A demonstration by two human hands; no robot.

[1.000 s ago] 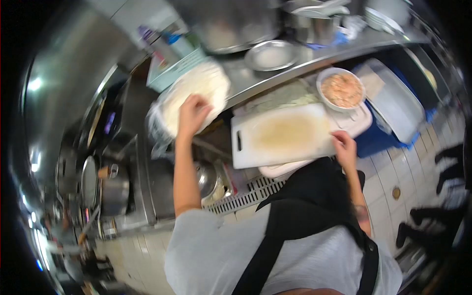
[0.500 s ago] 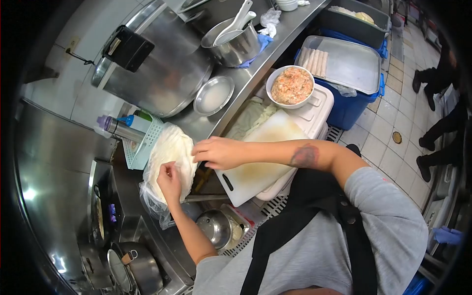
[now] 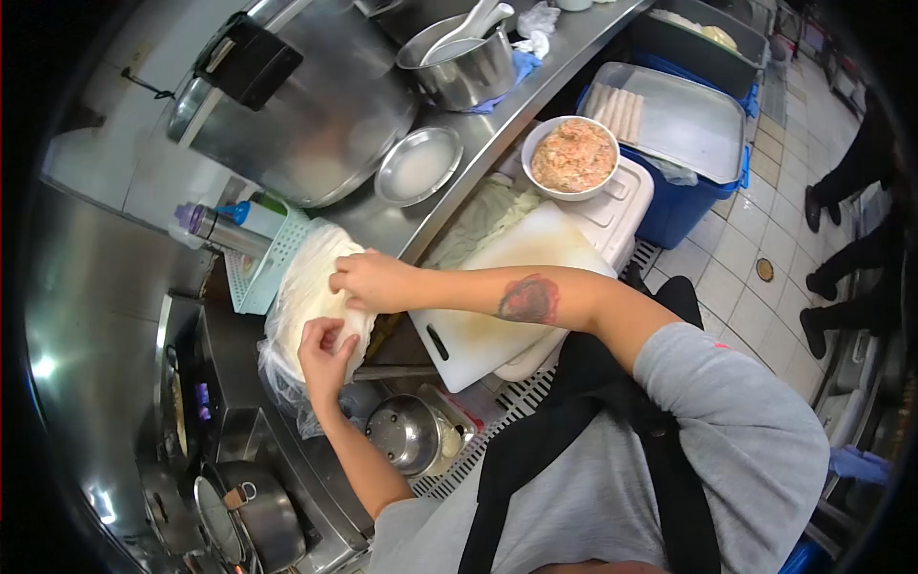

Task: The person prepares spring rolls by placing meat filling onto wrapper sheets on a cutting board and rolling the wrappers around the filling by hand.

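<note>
A pale stack of thin, round sheets (image 3: 311, 263) lies on crumpled clear plastic at the left of the counter. My left hand (image 3: 325, 359) is at its lower right edge, thumb and fingers pinching the top sheet. Just above it, my right hand (image 3: 375, 280) reaches across from the right, its curled fingers closed on the same sheet. Beneath my right forearm lies a white cutting board (image 3: 488, 335) with a yellowish stain. A white bowl (image 3: 572, 158) of orange and pale filling stands on a white lid (image 3: 622, 206) beyond the board.
A metal tray (image 3: 684, 120) with several pale rolls rests on a blue bin (image 3: 674, 206). Behind the sheets are a mint basket (image 3: 273, 263) with bottles, a small metal dish (image 3: 418, 167) and a large steel pot (image 3: 325, 124). People's dark-clothed legs (image 3: 846, 191) show at the right.
My right hand has left the cutting board's right edge and crossed over to the sheets, where its fingers have closed. My left hand has moved to the stack's lower right edge. The view has turned.
</note>
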